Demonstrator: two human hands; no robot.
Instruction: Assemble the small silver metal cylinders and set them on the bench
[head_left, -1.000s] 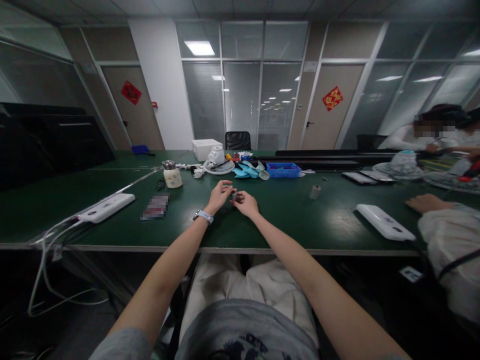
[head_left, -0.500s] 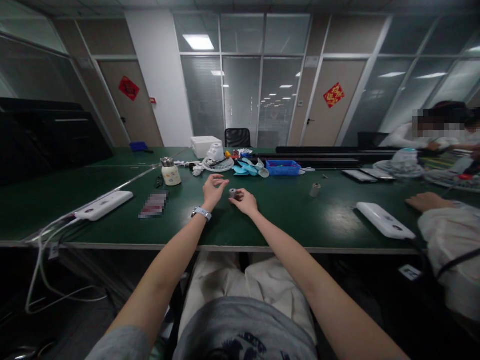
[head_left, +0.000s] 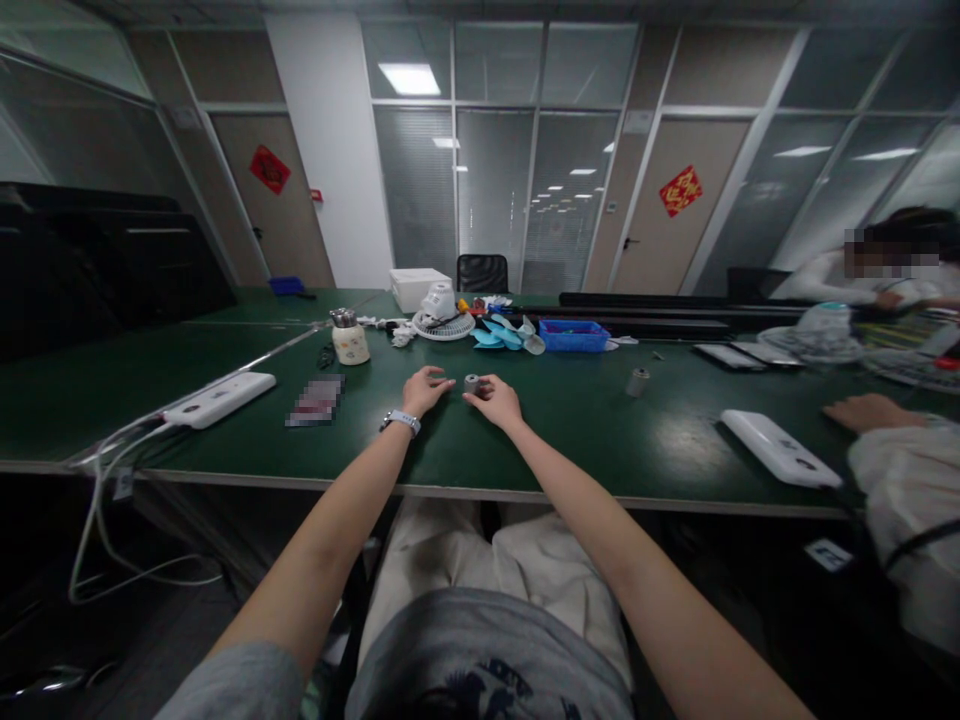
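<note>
Pinched between the thumb and fingers of my right hand is a small grey metal cylinder with a hole in its top, standing upright at the table. My left hand, with a watch on its wrist, hovers just left of the cylinder. Its fingers are apart and a small gap separates them from the cylinder. A second metal cylinder of similar look stands alone on the green table, farther right.
Behind my hands lie a white fan grille, light-blue fan blades and a blue tray. A cream bottle and a white power strip are on the left. Rightward, a co-worker's hand rests near another power strip.
My left hand has come down beside the cylinder, its fingers lower than before. My right hand keeps its hold on the cylinder. The whole view has shifted slightly.
</note>
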